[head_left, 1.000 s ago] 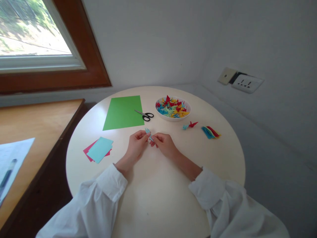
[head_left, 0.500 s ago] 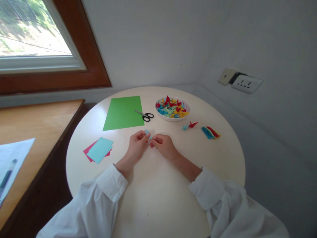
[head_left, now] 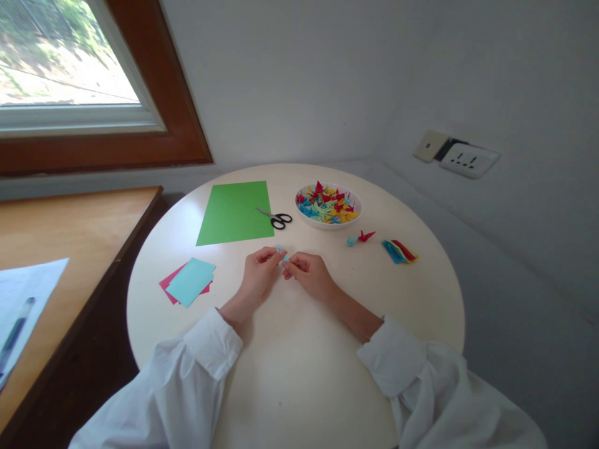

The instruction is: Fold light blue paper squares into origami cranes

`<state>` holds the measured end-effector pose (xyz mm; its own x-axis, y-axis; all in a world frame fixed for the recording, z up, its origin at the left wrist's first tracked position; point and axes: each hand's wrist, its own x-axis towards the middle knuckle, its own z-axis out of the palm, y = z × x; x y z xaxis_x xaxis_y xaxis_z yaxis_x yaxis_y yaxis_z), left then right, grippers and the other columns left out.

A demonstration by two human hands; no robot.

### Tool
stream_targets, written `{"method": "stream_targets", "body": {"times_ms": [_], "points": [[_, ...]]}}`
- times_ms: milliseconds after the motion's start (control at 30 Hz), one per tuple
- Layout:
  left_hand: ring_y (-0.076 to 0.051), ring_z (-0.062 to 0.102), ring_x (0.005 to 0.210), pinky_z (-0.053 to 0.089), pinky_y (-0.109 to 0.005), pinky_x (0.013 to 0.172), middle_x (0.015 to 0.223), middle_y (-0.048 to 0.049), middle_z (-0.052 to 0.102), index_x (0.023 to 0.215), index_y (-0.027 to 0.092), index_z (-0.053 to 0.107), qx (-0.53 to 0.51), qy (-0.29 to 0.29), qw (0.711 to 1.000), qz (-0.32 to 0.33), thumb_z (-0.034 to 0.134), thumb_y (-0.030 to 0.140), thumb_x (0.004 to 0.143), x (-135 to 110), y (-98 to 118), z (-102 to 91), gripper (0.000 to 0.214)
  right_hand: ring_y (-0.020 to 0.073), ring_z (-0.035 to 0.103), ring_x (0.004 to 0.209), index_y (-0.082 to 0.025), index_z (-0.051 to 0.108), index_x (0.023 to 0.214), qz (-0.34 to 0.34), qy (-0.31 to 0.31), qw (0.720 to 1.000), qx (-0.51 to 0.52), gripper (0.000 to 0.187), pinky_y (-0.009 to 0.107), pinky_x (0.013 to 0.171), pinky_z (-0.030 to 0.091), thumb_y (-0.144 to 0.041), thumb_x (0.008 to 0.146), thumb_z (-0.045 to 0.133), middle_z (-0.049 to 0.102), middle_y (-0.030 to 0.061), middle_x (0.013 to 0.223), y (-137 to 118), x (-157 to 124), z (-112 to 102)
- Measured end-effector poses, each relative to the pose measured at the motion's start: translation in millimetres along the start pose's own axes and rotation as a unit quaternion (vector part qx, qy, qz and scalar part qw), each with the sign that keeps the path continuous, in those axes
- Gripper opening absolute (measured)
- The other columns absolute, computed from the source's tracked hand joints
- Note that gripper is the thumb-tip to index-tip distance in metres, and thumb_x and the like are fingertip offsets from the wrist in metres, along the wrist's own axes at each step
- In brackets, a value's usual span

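Between my two hands is a small folded piece of light blue paper (head_left: 279, 249), mostly covered by fingers. My left hand (head_left: 260, 267) pinches it from the left, thumb on top. From the right, the thumb and fingertips of my right hand (head_left: 309, 272) close on its lower edge. Just beyond them, black-handled scissors (head_left: 279, 219) lie with their blades over a green paper sheet (head_left: 234, 212). To the right of my hands, a red paper crane (head_left: 366, 236) and a light blue folded paper crane (head_left: 351, 241) sit side by side on the table.
A white bowl (head_left: 328, 225) full of colourful paper cranes stands at the back. Coloured paper strips (head_left: 399, 251) lie on the round table (head_left: 299, 374) at right, light blue and pink paper sheets (head_left: 191, 282) at left. A wooden desk (head_left: 93, 231) bears a pen (head_left: 16, 333) on paper.
The light blue paper has shifted slightly between my fingertips, and less of its upper tip shows. Both hands keep nearly the same place; the whole view has moved a little.
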<state>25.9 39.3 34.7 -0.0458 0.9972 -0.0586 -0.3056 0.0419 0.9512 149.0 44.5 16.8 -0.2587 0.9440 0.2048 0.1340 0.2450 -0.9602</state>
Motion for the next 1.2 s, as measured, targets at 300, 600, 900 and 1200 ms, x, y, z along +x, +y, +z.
{"method": "stream_targets", "body": {"times_ms": [300,600,900,1200], "points": [[-0.007,0.042,0.054,0.032,-0.021,0.052,0.054,0.0026,0.052,0.057,0.013,0.063,-0.011,0.053,0.999,-0.004,0.069,0.025,0.057,1.5,1.4,-2.0,0.013,0.0105,0.055,0.053,-0.016,0.055,0.059,0.004,-0.02,1.0,-0.014,0.018,0.022,0.055,0.043,-0.024,0.074,0.052,0.061,0.0001,0.056,-0.7,-0.4,0.0],[-0.007,0.041,0.054,0.032,-0.021,0.053,0.054,0.0026,0.05,0.058,0.013,0.063,-0.036,0.057,0.998,-0.012,0.068,0.023,0.057,0.7,2.8,-1.4,0.011,0.0103,0.053,0.053,-0.017,0.054,0.059,-0.001,-0.023,1.0,-0.012,0.018,0.023,0.054,0.041,-0.024,0.074,0.051,0.059,-0.0005,0.056,-0.3,-0.9,1.3],[-0.007,0.042,0.052,0.033,-0.021,0.052,0.051,0.0032,0.048,0.055,0.013,0.061,-0.037,0.051,0.998,-0.02,0.067,0.023,0.058,0.7,2.7,-2.5,0.012,0.01,0.052,0.052,-0.017,0.054,0.059,0.002,-0.02,1.0,-0.02,0.017,0.022,0.054,0.04,-0.023,0.075,0.051,0.058,-0.001,0.055,-1.7,-2.1,0.9],[-0.007,0.042,0.052,0.033,-0.021,0.052,0.052,0.0033,0.048,0.057,0.013,0.062,-0.045,0.05,0.998,-0.014,0.067,0.022,0.058,2.4,0.6,-3.4,0.01,0.0102,0.051,0.052,-0.017,0.053,0.058,0.001,-0.021,1.0,-0.02,0.018,0.023,0.054,0.039,-0.024,0.075,0.05,0.057,-0.001,0.055,-0.6,-1.6,1.9]]}}
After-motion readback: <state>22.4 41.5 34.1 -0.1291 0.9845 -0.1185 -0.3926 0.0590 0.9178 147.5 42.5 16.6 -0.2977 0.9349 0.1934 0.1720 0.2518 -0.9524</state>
